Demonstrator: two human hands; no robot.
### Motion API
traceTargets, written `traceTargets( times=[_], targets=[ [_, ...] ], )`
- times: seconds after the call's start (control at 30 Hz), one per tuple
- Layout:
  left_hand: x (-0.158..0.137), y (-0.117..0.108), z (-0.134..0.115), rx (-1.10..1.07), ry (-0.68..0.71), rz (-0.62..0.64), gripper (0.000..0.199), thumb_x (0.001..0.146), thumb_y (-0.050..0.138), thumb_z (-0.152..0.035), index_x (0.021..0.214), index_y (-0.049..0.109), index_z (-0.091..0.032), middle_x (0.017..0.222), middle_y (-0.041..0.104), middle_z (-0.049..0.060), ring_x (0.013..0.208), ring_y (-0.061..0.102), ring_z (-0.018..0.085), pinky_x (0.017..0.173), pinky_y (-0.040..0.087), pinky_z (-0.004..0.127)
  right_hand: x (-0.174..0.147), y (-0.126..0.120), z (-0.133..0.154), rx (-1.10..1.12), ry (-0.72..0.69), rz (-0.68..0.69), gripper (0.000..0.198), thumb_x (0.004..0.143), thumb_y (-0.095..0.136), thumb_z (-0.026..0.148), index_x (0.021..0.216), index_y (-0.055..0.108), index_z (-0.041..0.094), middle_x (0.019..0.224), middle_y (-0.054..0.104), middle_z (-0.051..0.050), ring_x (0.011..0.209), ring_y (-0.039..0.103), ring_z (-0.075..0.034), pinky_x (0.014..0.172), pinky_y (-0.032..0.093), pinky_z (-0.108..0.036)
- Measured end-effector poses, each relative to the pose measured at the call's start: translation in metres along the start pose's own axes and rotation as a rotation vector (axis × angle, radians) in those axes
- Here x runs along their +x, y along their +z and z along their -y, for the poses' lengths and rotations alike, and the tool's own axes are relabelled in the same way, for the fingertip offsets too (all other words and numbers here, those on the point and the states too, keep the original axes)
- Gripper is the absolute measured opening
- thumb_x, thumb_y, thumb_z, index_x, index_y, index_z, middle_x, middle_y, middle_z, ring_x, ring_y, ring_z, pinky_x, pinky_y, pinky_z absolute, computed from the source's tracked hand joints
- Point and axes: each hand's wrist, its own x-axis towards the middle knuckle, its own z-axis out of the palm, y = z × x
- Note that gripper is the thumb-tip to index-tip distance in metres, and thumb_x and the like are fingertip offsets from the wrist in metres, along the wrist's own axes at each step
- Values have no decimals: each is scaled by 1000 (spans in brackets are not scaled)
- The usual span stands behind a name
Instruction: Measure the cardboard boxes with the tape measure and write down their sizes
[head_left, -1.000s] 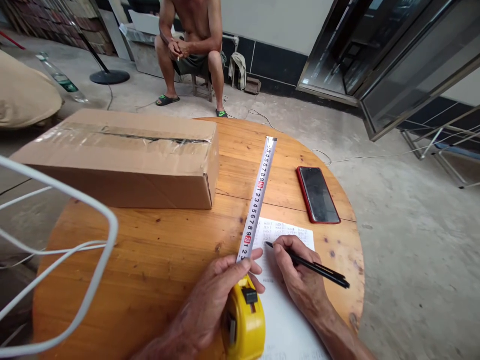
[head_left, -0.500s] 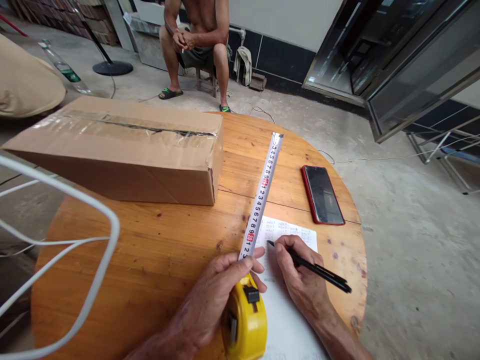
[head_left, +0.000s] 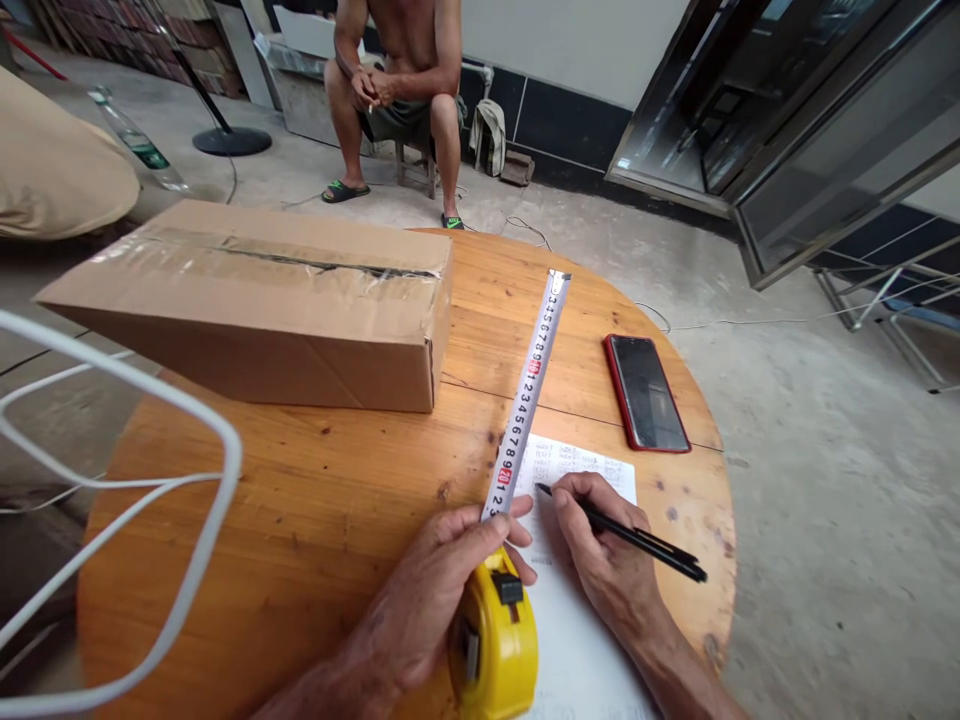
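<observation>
My left hand (head_left: 450, 580) is closed around a yellow tape measure (head_left: 499, 640), thumb on the pulled-out blade. The white blade (head_left: 521, 410) stretches away from me over the table, with red marks at 10 and 20. In my right hand (head_left: 607, 540) is a black pen (head_left: 645, 540), gripped for writing, its tip close to the paper; whether it touches I cannot tell. The sheet of paper (head_left: 577, 640) lies under my right hand, with rows of small handwriting near its top. Part of the sheet is hidden by my hands and the tape measure.
A taped cardboard box (head_left: 322, 350) stands on the round wooden table (head_left: 300, 500). A phone in a red case (head_left: 646, 392) lies at the right. White metal tubing (head_left: 217, 510) crosses the left foreground. Beyond the table a person (head_left: 397, 90) sits on a stool.
The view has shifted slightly, so the box and table appear a little further right. Both hands keep the same grip and place.
</observation>
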Motion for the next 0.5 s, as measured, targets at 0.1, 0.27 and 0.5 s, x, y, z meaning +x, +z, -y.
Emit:
traceTargets(
  times=[0.1, 0.27, 0.5],
  targets=[
    [0, 0, 0, 24, 1, -8, 28, 78, 60, -42, 83, 66, -14, 84, 70, 8, 62, 55, 13, 53, 40, 22, 0, 1, 0, -16, -34, 11, 19, 88, 46, 26, 73, 55, 19, 61, 53, 2, 51, 45, -10, 48, 36, -22],
    [0, 0, 0, 17, 7, 21, 27, 81, 58, -40, 82, 66, -14, 79, 69, 8, 60, 55, 13, 54, 40, 21, -2, 0, -2, -13, -16, 2, 19, 87, 47, 27, 71, 54, 19, 58, 51, 3, 49, 45, -10, 47, 36, -22],
    [-1, -1, 0, 17, 18, 21, 26, 81, 57, -39, 80, 65, -14, 83, 70, 9, 63, 55, 13, 55, 41, 23, -4, -1, -6, 73, 61, -55, 19, 88, 48, 30, 74, 55, 19, 53, 49, 4, 45, 42, -9, 44, 35, -22]
  ],
)
